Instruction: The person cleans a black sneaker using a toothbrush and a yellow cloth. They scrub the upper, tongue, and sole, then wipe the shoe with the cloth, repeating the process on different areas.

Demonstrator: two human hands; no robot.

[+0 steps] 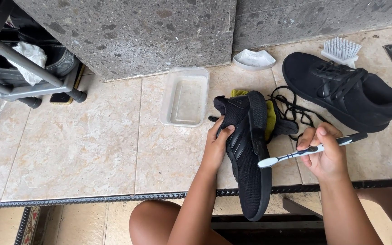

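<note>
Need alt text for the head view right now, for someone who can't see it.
Seen from above, a person's left hand steadies a black sneaker on its side on a tiled floor, while the right hand holds a toothbrush beside its sole. A clear plastic tub, loose black laces, a second black sneaker and a scrub brush lie nearby.

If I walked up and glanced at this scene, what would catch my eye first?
Probably the black shoe in the middle, propped on its side on the tiled floor and steadied by the left hand. Just right of it, the right hand holds a toothbrush with its head pointed at the sole. Beyond lie a second shoe at upper right and a clear tub by the stone wall.
</note>
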